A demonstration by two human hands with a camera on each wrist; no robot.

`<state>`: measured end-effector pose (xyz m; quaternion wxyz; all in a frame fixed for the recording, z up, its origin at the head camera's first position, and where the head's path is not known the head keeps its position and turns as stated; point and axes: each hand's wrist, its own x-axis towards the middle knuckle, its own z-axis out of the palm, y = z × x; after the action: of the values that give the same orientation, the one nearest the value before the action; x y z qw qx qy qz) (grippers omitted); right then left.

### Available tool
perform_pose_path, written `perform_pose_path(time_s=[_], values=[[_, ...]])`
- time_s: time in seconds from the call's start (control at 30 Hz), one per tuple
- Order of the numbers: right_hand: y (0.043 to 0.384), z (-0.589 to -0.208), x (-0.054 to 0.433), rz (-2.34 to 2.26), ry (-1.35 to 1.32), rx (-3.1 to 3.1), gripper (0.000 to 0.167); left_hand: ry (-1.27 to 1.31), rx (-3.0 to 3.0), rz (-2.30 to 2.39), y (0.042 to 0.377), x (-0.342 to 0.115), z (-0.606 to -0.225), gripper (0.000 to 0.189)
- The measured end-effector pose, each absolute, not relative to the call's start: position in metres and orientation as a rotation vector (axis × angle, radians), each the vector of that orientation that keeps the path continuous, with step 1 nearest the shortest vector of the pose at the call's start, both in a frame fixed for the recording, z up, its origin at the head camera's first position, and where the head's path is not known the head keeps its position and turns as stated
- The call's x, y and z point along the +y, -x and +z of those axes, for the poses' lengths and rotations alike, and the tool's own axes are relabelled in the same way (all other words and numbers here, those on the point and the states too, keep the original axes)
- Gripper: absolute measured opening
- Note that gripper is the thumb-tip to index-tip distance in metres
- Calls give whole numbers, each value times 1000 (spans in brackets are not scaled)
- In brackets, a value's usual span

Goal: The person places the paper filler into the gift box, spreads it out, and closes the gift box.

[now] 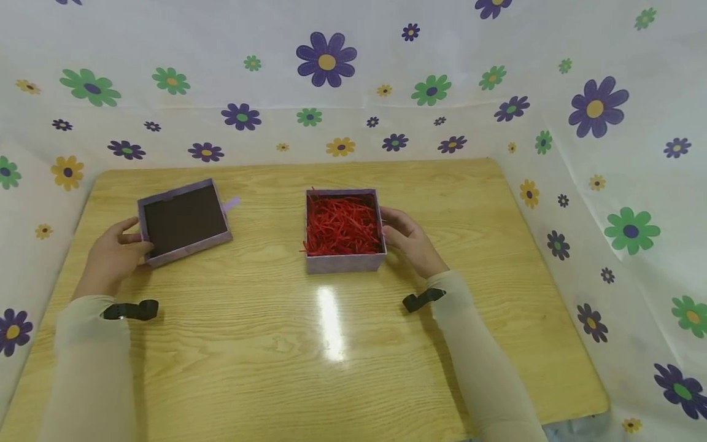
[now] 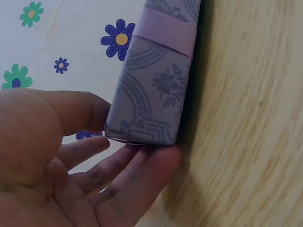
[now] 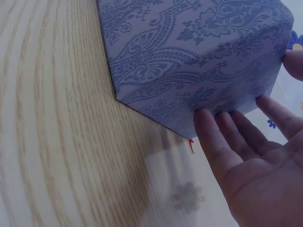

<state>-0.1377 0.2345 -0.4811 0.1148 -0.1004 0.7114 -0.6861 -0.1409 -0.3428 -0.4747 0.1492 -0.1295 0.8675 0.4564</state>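
At the left of the head view lies a shallow box lid (image 1: 185,219), dark inside, with its hollow side up and a lilac ribbon tab (image 1: 232,203) at its right edge. My left hand (image 1: 115,253) holds the lid by its left end, thumb at the near corner. The left wrist view shows the lid's patterned side (image 2: 151,90) with a lilac band. Near the middle stands an open patterned box (image 1: 343,264) filled with red paper shreds (image 1: 342,226). My right hand (image 1: 413,241) touches the box's right wall, fingers lightly bent, fingertips against the patterned side (image 3: 189,66).
Both boxes' parts rest on a wooden table (image 1: 248,344). A flower-printed white sheet (image 1: 364,80) rises behind the table and along both sides. A dark strap (image 1: 132,309) circles each wrist.
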Motion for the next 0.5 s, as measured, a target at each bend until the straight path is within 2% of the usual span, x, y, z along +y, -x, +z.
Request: perform_pose_path(time_s=[0.27, 0.5], values=[[138, -478, 236, -1955, 280, 2097, 50, 411, 2481, 1421, 143, -333, -475, 72], [145, -460, 241, -1930, 254, 2192, 52, 346, 2466, 1526, 150, -309, -452, 69]])
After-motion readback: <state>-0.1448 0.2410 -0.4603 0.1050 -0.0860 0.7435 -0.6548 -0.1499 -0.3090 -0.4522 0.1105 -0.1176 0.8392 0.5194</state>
